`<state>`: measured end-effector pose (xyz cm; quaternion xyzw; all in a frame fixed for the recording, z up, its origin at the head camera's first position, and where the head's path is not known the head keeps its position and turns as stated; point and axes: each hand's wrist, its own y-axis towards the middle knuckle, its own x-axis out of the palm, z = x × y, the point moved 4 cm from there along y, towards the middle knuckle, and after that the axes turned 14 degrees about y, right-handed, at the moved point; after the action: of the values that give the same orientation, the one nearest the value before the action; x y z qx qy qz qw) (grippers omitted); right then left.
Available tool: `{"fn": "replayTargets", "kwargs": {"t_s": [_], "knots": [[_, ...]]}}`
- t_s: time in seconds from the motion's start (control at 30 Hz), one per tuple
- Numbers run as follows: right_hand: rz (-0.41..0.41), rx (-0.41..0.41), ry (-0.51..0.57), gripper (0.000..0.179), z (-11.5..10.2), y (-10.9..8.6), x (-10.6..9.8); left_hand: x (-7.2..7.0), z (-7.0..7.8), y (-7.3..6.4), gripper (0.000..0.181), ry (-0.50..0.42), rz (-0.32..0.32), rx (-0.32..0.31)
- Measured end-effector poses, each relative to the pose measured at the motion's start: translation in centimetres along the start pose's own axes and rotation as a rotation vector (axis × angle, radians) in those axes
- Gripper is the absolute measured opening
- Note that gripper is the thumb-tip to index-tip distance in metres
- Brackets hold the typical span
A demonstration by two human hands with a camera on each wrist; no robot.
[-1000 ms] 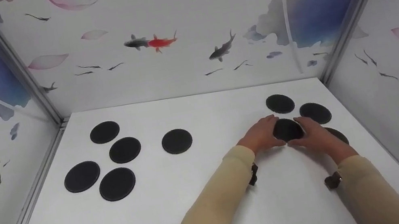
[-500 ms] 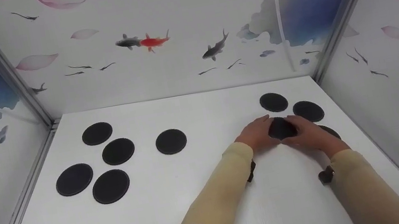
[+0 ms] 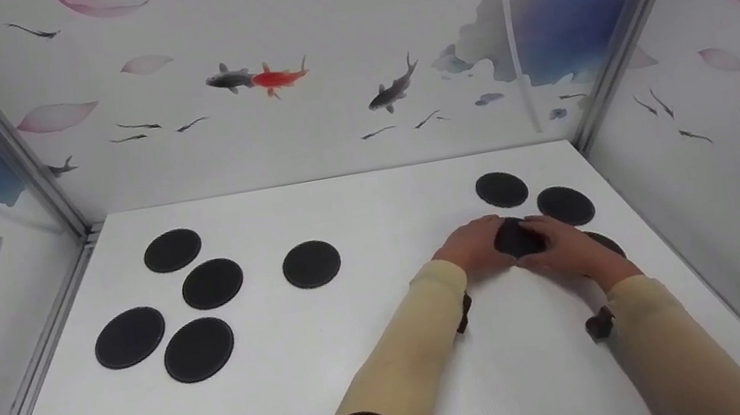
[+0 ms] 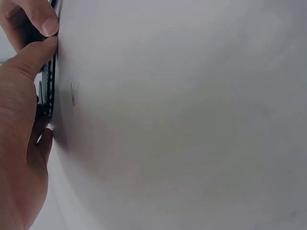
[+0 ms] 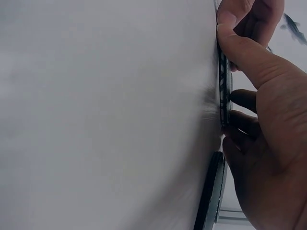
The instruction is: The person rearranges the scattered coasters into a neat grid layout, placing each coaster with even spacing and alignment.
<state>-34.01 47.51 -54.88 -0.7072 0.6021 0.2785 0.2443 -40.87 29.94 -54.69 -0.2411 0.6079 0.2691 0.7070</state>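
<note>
Both hands are at one black round coaster (image 3: 516,237) on the right side of the white table. My left hand (image 3: 474,247) holds its left edge, thumb on the near side and fingers on the far side. From the right, my right hand (image 3: 563,246) grips the same coaster, its fingers reaching over the top and covering part of it. In the left wrist view the thumb tips meet at the near rim of the coaster (image 4: 51,86). The right wrist view shows the coaster (image 5: 223,86) edge-on, low against the table surface, with fingers beneath or behind it partly hidden.
Close around lie a coaster (image 3: 502,189) behind, another coaster (image 3: 565,206) to the right, and a third coaster (image 3: 606,243) partly covered by the right hand. A lone coaster (image 3: 311,264) sits mid-table; several coasters (image 3: 199,349) lie left. Printed walls (image 3: 326,131) enclose the table.
The head view has shifted a little to the right. Both hands have drawn closer together on the coaster, and the right fingers have come over its top.
</note>
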Motion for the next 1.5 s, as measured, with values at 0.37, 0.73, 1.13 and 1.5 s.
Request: {"fn": "replayTargets", "kwargs": {"t_s": [0.37,0.73,1.13,1.5], "knots": [[0.023,-0.044,0.103,0.076,-0.4,0.7,0.3,-0.6,-0.7,0.0,0.042,-0.202,0.036,0.014],[0.058,-0.065,0.041,0.085,-0.8,0.8,-0.2,-2.0,-1.3,-1.1,0.074,-0.188,0.059,-0.018],[0.073,-0.113,0.104,0.082,-2.6,0.9,-0.2,-3.0,-2.2,-1.7,0.072,-0.169,0.106,0.018],[0.117,-0.253,0.063,0.075,-3.6,1.6,0.6,-3.6,-3.3,-2.3,0.072,-0.117,0.123,0.053]]}}
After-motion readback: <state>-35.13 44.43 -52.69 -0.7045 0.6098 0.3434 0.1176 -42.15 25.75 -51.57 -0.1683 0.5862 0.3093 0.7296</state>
